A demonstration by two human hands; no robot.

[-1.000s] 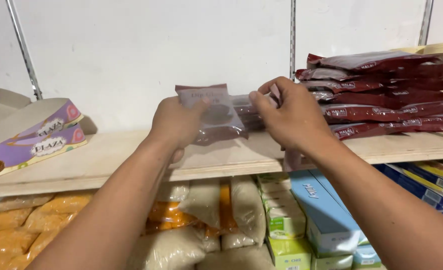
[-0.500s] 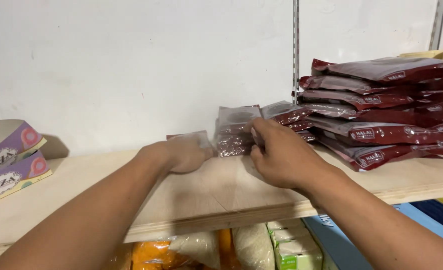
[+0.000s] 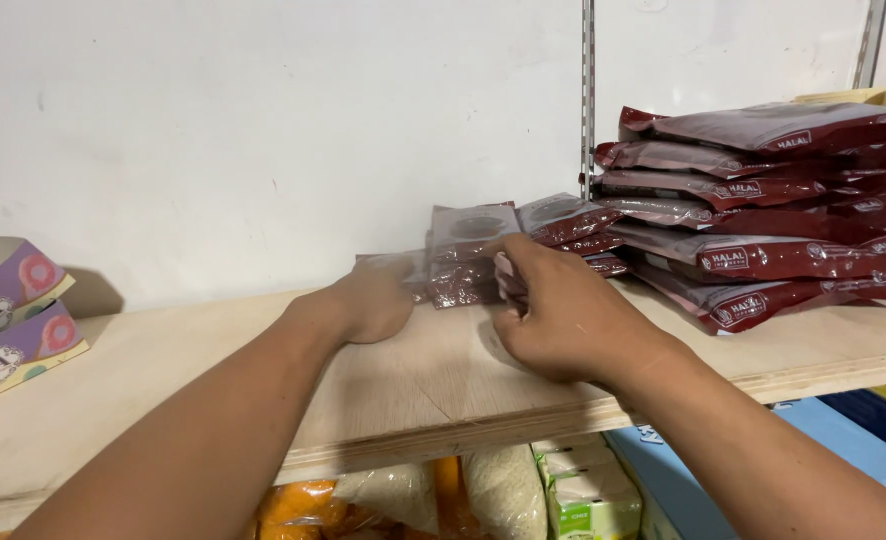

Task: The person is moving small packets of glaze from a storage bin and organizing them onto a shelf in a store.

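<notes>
1. The left hand (image 3: 371, 298) is seen from behind, resting on the wooden shelf (image 3: 413, 380) with its fingers curled forward; its fingertips are laid against a flat clear-topped packet (image 3: 395, 263) lying at the back of the shelf, close to the white wall (image 3: 263, 130).
2. Whether that packet is pinched or only touched by the left hand cannot be told, since the fingertips are hidden behind the knuckles.
3. The right hand (image 3: 563, 310) is held half closed, with its heel on the shelf board; its fingers are curled around the right edge of a small upright maroon packet (image 3: 471, 250), and its index finger is stretched along that packet's top.
4. The upright packet is found on the shelf between the two hands, near the wall, with its lower edge on the board.
5. More small maroon packets (image 3: 568, 222) are leaned just behind and to the right of the right hand, touching the upright one.
6. A tall stack of larger maroon pouches (image 3: 763, 215) is piled at the right end of the shelf, apart from both hands.
7. A purple carton (image 3: 13, 320) is set at the far left of the shelf, well apart from the left hand.
8. Bags of grain (image 3: 503, 490) and a green box (image 3: 593, 500) are seen on the level below.
</notes>
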